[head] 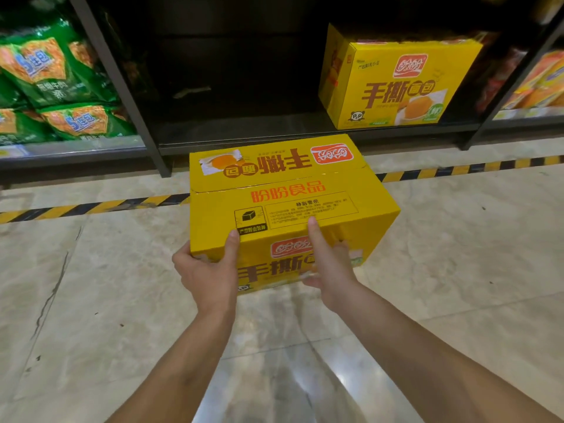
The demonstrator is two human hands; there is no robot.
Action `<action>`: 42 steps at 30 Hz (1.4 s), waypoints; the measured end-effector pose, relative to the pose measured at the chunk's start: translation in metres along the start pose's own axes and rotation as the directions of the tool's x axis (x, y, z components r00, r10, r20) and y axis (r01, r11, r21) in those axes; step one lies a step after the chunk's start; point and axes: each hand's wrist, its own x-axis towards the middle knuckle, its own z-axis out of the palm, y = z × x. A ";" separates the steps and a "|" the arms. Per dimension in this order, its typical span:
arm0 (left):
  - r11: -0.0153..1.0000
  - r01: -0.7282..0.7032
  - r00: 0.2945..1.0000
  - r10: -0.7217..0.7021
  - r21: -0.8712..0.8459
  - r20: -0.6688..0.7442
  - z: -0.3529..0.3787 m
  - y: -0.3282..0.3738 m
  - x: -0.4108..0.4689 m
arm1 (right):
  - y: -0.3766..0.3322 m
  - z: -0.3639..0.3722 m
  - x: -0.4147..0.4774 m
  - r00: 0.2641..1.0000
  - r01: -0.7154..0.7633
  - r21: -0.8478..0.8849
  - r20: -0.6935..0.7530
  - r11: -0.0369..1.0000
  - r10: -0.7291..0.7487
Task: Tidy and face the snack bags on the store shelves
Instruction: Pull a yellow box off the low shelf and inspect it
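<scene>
Left hand [207, 270] and right hand [332, 267] grip the near edge of a yellow cardboard carton [283, 193], thumbs on top and fingers curled against its front. Polished marble floor tiles [457, 254] lie beneath. Beyond runs striped hazard tape [91, 206], then the dark bottom shelf [244, 129] with a matching carton [396, 83] on the right. Crinkly green snack bags [55, 74] are stacked in the left bay.

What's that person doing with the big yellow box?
A person grips a yellow box with both hands, the left hand at its near left corner and the right hand on its near side, thumbs on top. It is in front of a dark low shelf where a matching box sits. Further left, green snack bags lie on another shelf.
</scene>
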 end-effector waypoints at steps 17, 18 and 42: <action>0.999 -0.007 0.951 -0.008 0.050 0.310 -0.044 -0.021 -0.061 | -0.020 -0.026 0.031 0.997 0.074 0.110 0.020 0.991 -0.076; 0.998 0.000 0.947 -0.019 0.060 0.319 -0.047 -0.021 -0.061 | -0.020 -0.025 0.029 0.996 0.079 0.110 0.021 0.991 -0.082; 0.921 -0.333 0.842 0.194 0.201 0.504 -0.036 -0.028 -0.012 | -0.005 -0.012 0.024 0.996 0.088 0.225 0.002 0.970 -0.091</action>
